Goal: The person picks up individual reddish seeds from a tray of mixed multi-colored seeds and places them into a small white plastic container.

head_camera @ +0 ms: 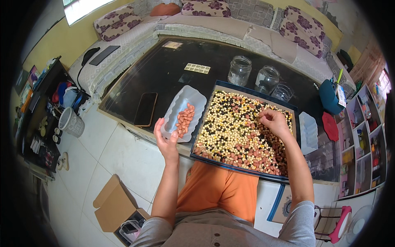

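My left hand (167, 140) grips the near end of a translucent scalloped plastic tray (172, 106), thumb over its rim. A pile of reddish peanuts (185, 120) lies inside the tray. Just right of it is a shallow dark-blue box (243, 170), spread with mixed yellow soybeans, black beans, corn kernels and peanuts (237, 129). My right hand (274, 122) is over the box's right part, its thumb and fingertips drawn together at the surface of the mix. Whether something sits between those fingertips is too small to tell.
Behind the box stand glass jars (239, 71). A smartphone (146, 109) lies left of the tray on the dark tabletop (123, 89). Another plastic tray (308, 132) is right of the box, near a teal pen holder (330, 95). An open cardboard box (112, 207) sits on the floor.
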Tool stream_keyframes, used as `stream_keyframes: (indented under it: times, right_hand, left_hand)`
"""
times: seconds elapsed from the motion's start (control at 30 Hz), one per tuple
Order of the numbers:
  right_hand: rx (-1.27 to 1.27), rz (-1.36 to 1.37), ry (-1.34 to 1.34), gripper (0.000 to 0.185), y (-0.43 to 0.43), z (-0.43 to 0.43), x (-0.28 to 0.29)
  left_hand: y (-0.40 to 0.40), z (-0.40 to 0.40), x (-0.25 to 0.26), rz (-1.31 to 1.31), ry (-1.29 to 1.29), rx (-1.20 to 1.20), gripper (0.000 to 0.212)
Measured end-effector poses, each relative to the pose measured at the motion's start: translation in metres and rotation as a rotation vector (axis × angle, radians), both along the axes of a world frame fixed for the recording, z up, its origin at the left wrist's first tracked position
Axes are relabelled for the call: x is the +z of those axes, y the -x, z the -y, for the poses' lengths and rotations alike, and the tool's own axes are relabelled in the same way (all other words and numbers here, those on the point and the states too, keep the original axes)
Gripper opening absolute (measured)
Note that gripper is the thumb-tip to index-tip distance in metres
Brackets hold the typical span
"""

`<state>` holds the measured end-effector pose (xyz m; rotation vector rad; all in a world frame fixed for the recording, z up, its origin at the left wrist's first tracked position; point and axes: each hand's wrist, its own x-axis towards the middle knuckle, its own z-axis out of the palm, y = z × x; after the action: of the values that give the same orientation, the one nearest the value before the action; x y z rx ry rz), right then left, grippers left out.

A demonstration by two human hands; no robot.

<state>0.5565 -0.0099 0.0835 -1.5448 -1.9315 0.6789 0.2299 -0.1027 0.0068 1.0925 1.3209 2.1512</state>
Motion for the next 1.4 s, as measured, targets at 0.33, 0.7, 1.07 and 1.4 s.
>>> stream_keyframes:
  times: [0.33, 0.7, 1.07, 1.4]
  right_hand:
    - [-0.114, 0.106, -0.165, 0.015, -0.053, 0.008, -0.001]
    - [-0.025, 0.167, -0.276, 0.018, -0.085, 0.058, -0.004]
    - [-0.270, -0.116, -0.264, 0.011, -0.089, 0.072, -0.023]
    - [-0.321, -0.431, 0.039, 0.012, -0.098, 0.072, -0.016]
  left_hand:
    - [-0.021, 0.007, 0.032, -0.005, -0.002, -0.089, 0.058]
    - [-0.046, 0.006, 0.051, -0.058, -0.032, -0.145, 0.063]
    - [-0.045, 0.013, 0.056, -0.161, -0.018, -0.213, 0.063]
    - [-0.054, 0.016, 0.047, -0.312, 0.037, -0.254, 0.066]
